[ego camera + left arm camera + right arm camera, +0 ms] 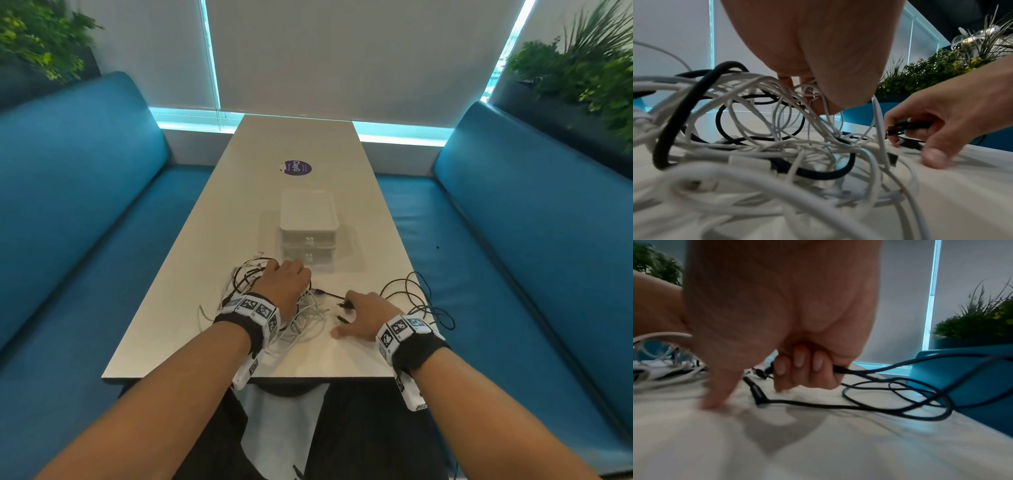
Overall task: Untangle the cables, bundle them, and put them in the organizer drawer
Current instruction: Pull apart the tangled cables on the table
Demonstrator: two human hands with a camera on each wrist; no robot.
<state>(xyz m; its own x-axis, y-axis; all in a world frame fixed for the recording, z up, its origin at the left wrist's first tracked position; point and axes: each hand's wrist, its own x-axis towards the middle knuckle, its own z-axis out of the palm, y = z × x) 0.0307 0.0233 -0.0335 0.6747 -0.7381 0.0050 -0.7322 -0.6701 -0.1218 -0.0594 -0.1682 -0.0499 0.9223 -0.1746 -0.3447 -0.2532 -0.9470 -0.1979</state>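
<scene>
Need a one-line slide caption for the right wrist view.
Right hand grips a thin black cable looping across the white table.

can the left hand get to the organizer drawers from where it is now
Probably yes: the left hand sits on the cable tangle, just in front of the organizer drawers, with nothing between. It would need to release the white cables it pinches.

Readable text, head view: one item only. A round dark-purple sticker (297,168) on the far half of the long white table (239,192) carries white lettering "ClayG", turned sideways to the viewer (a smaller line beneath it is too small to read). The black-and-white square-pattern wristbands (255,310) bear coded markers, no legible words. Both wrist views: no text.
</scene>
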